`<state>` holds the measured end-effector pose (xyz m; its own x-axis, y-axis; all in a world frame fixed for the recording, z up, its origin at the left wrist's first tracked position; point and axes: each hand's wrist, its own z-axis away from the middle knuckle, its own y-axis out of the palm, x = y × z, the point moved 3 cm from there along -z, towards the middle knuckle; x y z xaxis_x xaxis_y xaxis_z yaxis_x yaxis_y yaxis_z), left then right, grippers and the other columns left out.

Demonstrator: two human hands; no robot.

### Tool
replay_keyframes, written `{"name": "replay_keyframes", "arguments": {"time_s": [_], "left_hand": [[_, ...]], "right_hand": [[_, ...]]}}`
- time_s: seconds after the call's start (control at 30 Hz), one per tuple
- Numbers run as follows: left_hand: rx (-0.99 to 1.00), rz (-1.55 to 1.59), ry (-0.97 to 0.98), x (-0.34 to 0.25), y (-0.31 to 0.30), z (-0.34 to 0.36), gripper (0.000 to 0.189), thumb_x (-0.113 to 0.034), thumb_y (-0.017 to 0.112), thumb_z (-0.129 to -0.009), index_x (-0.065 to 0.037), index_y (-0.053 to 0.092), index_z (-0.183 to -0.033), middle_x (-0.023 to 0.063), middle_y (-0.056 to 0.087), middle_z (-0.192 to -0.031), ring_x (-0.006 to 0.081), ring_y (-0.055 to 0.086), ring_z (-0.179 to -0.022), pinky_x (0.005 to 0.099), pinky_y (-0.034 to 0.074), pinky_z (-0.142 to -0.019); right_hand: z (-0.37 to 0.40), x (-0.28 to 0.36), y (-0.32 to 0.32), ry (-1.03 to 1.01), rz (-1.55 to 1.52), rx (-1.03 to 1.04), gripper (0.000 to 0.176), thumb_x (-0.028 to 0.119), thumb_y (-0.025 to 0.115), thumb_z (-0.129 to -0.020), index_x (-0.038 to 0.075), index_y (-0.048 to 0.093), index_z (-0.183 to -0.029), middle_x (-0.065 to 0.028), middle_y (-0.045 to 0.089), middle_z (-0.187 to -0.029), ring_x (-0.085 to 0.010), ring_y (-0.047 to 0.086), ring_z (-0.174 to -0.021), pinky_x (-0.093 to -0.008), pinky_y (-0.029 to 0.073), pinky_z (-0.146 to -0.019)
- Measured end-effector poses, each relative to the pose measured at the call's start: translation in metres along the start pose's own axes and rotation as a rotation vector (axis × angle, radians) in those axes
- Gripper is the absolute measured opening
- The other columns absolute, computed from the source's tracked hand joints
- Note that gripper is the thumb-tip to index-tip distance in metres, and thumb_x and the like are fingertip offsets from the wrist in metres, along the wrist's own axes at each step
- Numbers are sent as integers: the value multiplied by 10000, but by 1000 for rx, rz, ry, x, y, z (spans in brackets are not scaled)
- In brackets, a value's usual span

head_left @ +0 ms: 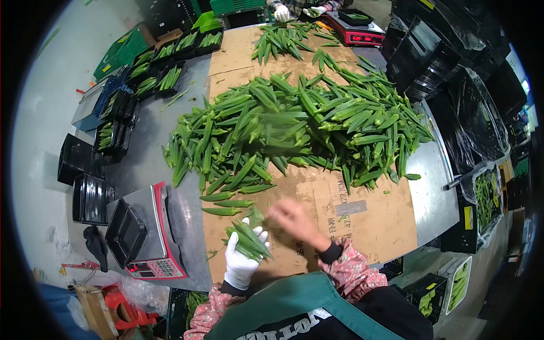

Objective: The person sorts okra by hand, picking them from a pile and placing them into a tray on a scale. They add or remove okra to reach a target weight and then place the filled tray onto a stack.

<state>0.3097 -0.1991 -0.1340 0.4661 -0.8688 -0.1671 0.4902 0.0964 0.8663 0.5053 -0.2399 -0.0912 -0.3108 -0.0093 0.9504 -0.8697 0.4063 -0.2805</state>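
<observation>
My left hand [240, 267], in a white glove, is closed around a small bunch of okra [247, 239] near the front edge of the table. Bare and smeared by motion, my right hand [294, 221] is just right of the bunch, over the cardboard [362, 221]. Whether its fingers hold anything cannot be made out. Beyond both hands spreads a large heap of okra [243, 124], with a few loose pods [226, 204] lying close to my left hand.
On the left, an empty black tray [126, 232] rests on a red-edged scale [161, 267]. Filled okra trays [170, 79] line the far left. Across the table, a co-worker's gloved hands [282, 13] are near another scale [362, 38]. Crates [468, 226] stand at right.
</observation>
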Motion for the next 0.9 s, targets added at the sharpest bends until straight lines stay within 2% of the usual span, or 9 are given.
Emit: {"name": "replay_keyframes", "arguments": {"time_s": [0.03, 0.1, 0.17, 0.23, 0.27, 0.37, 0.5, 0.8, 0.9], "left_hand": [[26, -3, 7, -1, -2, 1, 436, -405, 505, -958, -203, 488, -1343, 119, 610, -1201, 312, 579, -1112, 509, 452, -947], [85, -10, 20, -3, -2, 1, 439, -381, 537, -948, -186, 485, -1338, 123, 616, -1163, 320, 584, -1088, 511, 457, -934], [67, -32, 28, -3, 2, 2, 438, -360, 556, -940, -172, 486, -1330, 125, 617, -1134, 321, 584, -1080, 506, 458, -934], [63, -36, 31, -5, 2, 3, 434, -350, 557, -941, -157, 488, -1324, 127, 617, -1125, 321, 584, -1078, 501, 459, -937], [70, -29, 30, -5, -1, 3, 430, -349, 549, -946, -148, 489, -1321, 129, 616, -1130, 320, 583, -1081, 499, 459, -939], [43, -29, 28, -9, -6, 1, 413, -348, 521, -962, -129, 498, -1312, 134, 612, -1153, 320, 579, -1094, 494, 459, -948], [-13, -23, 25, -10, -12, -1, 399, -343, 487, -980, -114, 508, -1306, 142, 611, -1175, 325, 576, -1112, 495, 457, -957], [20, 23, -23, -9, -21, -5, 432, -320, 482, -989, -108, 460, -1365, 178, 603, -1228, 360, 560, -1167, 515, 435, -1006], [17, 18, -42, -8, -21, -7, 427, -319, 481, -990, -108, 466, -1361, 175, 607, -1224, 356, 563, -1165, 511, 438, -1005]], "right_hand": [[-10, -8, -13, 113, 30, -121, 197, 197, 603, -902, 12, 660, -939, -153, 637, -861, -331, 627, -810, -391, 508, -727], [-31, -39, -42, 62, 261, -353, 172, 172, 616, -884, 26, 654, -968, -150, 631, -892, -327, 604, -824, -399, 491, -734], [-46, -60, -67, -24, 619, -532, 206, 152, 639, -846, 45, 640, -1022, -137, 617, -975, -314, 562, -909, -404, 450, -782], [-51, -55, -81, -7, 945, -583, 272, 128, 652, -816, 47, 614, -1073, -119, 591, -1062, -306, 510, -999, -407, 400, -832], [-51, -63, -83, 47, 1017, -529, 287, 112, 620, -814, 34, 606, -1090, -105, 584, -1099, -296, 496, -1043, -416, 374, -875], [-46, -78, -79, -63, 1215, -426, 303, 96, 582, -808, 25, 601, -1102, -101, 582, -1092, -285, 499, -1037, -420, 370, -890], [-40, -76, -82, -3, 1238, -436, 302, 101, 577, -795, 38, 615, -1088, -97, 584, -1043, -284, 502, -1030, -430, 366, -915], [-33, -67, -81, -112, 1207, -461, 301, 75, 592, -783, 41, 614, -1081, -115, 612, -970, -300, 521, -1053, -459, 353, -959], [-29, -70, -78, -43, 1194, -414, 321, 65, 587, -780, 46, 601, -1101, -119, 618, -943, -303, 532, -1030, -465, 352, -961]]}}
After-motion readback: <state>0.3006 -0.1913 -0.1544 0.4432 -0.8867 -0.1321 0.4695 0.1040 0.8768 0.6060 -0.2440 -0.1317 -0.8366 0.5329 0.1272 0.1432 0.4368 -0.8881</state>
